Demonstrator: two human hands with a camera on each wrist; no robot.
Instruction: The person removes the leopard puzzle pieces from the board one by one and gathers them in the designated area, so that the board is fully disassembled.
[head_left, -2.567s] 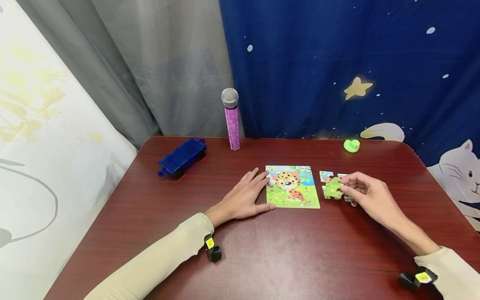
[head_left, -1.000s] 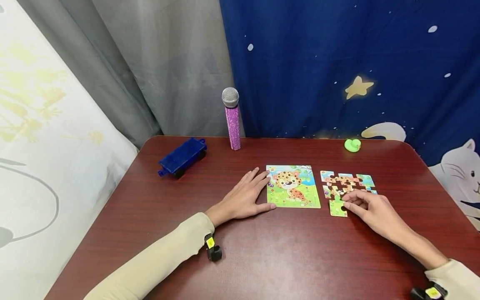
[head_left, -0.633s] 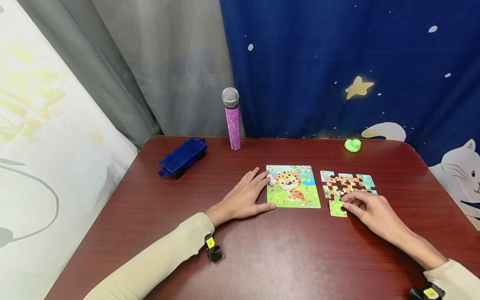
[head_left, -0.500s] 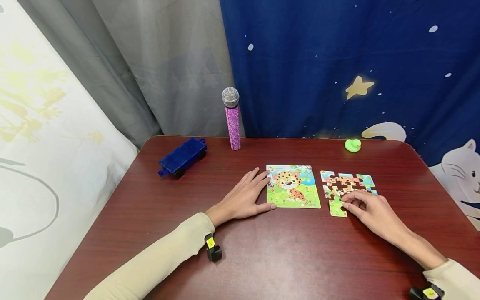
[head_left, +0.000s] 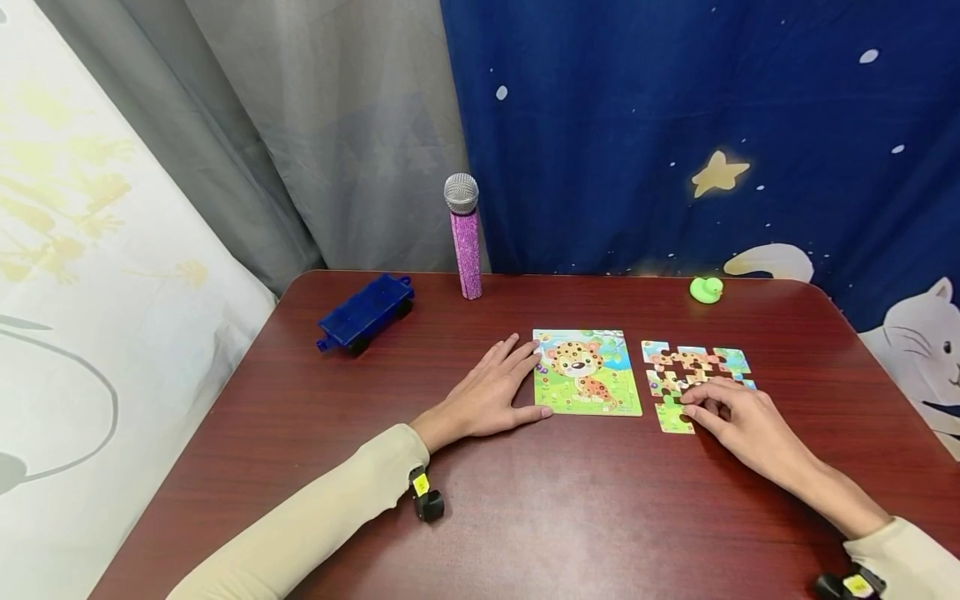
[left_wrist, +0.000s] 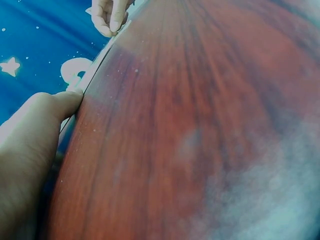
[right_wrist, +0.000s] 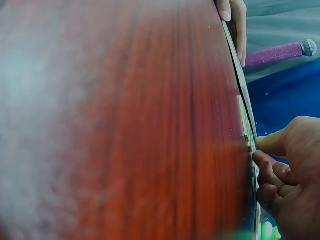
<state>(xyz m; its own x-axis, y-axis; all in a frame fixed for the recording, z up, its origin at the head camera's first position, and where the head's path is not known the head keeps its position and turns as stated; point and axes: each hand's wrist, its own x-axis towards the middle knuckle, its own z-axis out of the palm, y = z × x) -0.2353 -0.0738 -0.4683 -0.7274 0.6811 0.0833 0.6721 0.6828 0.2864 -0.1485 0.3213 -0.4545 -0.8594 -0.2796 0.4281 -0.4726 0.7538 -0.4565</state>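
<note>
My left hand (head_left: pixel 491 392) lies spread on the table, its thumb and fingertips on the left edge of a square leopard picture board (head_left: pixel 588 392). To the board's right, my right hand (head_left: pixel 742 417) pinches a green jigsaw puzzle piece (head_left: pixel 675 421) at its right side. That piece sits at the near left corner of a group of loose puzzle pieces (head_left: pixel 691 358), its knob pointing at the piece behind it. Some pieces are partly hidden under the right hand. In the right wrist view, the thumb and curled fingers of the right hand (right_wrist: pixel 287 170) meet at the thin edge of the pieces.
A blue toy wagon (head_left: pixel 365 312) stands at the back left of the brown table (head_left: pixel 525 517). Near the back edge, a microphone with a glittery purple handle (head_left: pixel 467 254) stands upright. A green toy duck (head_left: pixel 706 290) is at the back right. Curtains hang behind.
My right hand has carried the green puzzle piece from over the other pieces down to their near left corner, then nudged it slightly. My left hand has stayed in place.
</note>
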